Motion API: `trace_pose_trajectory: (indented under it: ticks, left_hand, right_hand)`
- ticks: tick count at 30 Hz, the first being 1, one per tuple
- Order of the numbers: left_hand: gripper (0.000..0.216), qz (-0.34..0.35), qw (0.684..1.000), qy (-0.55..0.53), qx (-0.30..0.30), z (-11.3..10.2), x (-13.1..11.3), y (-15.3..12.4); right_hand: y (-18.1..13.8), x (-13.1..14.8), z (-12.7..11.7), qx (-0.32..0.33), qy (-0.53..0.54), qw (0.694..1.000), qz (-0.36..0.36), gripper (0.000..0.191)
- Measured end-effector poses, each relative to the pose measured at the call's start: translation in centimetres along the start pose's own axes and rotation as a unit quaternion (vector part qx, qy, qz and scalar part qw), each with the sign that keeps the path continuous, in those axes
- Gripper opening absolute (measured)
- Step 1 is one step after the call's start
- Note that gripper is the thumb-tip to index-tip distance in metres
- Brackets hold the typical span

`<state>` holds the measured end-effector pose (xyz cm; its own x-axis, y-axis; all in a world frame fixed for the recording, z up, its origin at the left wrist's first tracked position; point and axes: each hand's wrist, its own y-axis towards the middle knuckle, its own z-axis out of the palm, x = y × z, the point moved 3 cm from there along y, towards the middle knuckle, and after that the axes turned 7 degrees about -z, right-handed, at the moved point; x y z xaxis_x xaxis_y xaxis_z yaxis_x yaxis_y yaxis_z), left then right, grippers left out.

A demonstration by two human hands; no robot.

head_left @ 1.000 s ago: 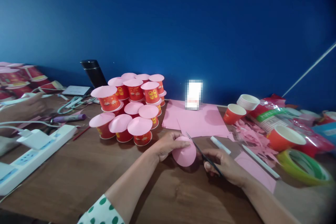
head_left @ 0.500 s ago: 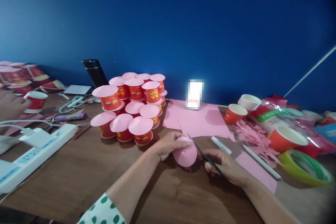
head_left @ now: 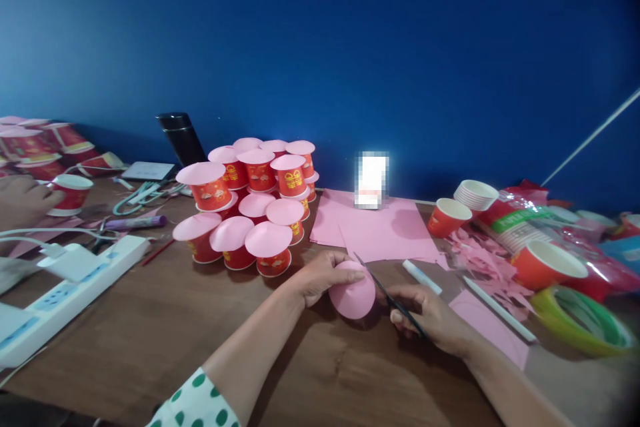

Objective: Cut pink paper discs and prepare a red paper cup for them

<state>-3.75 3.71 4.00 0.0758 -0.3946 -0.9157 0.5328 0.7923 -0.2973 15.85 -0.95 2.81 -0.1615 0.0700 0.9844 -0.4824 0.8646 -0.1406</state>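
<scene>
My left hand (head_left: 320, 275) is closed on a round pink paper disc (head_left: 353, 292), held just above the wooden table (head_left: 150, 327). My right hand (head_left: 430, 317) grips black scissors (head_left: 387, 295), whose blades point up and left and meet the disc's right edge. Behind my left hand stands a stack of upturned red paper cups with pink paper tops (head_left: 250, 203).
Pink paper sheets (head_left: 375, 227) lie behind the hands. Pink scraps (head_left: 480, 260), white sticks (head_left: 497, 308), red cups (head_left: 547, 263), stacked white cups (head_left: 475, 195) and a green tape roll (head_left: 580, 320) fill the right. A white power strip (head_left: 60, 293) lies left, where another person's hand (head_left: 23, 200) touches a red cup (head_left: 73, 192).
My hands, the disc and the scissors have barely moved. At the far left, another person's hand has brought a red cup into view and shifted slightly.
</scene>
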Motion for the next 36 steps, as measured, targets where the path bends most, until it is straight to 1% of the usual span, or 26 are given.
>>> trace_pose_trajectory:
  ticks: [7,18,21,25,27,31,36]
  left_hand:
    - [0.033,-0.003,1.000,0.008,-0.003,-0.1,0.0,-0.1]
    - [0.033,-0.011,0.999,0.032,0.008,-0.3,-0.4,-0.3]
    - [0.033,-0.014,0.999,0.033,0.005,-0.3,-0.3,-0.3]
    - [0.033,-0.019,0.999,0.036,0.004,-0.4,-0.3,-0.2]
    - [0.033,-0.017,0.999,0.036,0.000,-0.5,-0.3,-0.2]
    - [0.033,-0.008,1.000,0.020,-0.022,-0.7,-0.1,0.0]
    - [0.032,0.016,0.999,0.000,-0.031,-0.4,-0.2,0.1]
  right_hand:
    - [0.1,-0.2,0.0,0.005,0.000,1.000,-0.005,0.046]
    - [0.1,0.6,0.1,0.025,-0.027,0.999,-0.008,0.046]
    - [0.1,0.3,0.1,0.021,-0.028,0.999,-0.005,0.046]
    - [0.1,-0.6,-0.2,0.011,-0.022,1.000,0.004,0.045]
    - [0.2,-0.7,-0.3,-0.007,-0.011,1.000,0.001,0.045]
    - [0.2,0.2,-0.3,-0.060,0.006,0.998,-0.017,0.048]
    - [0.1,1.6,0.1,-0.070,0.023,0.995,-0.065,0.049]
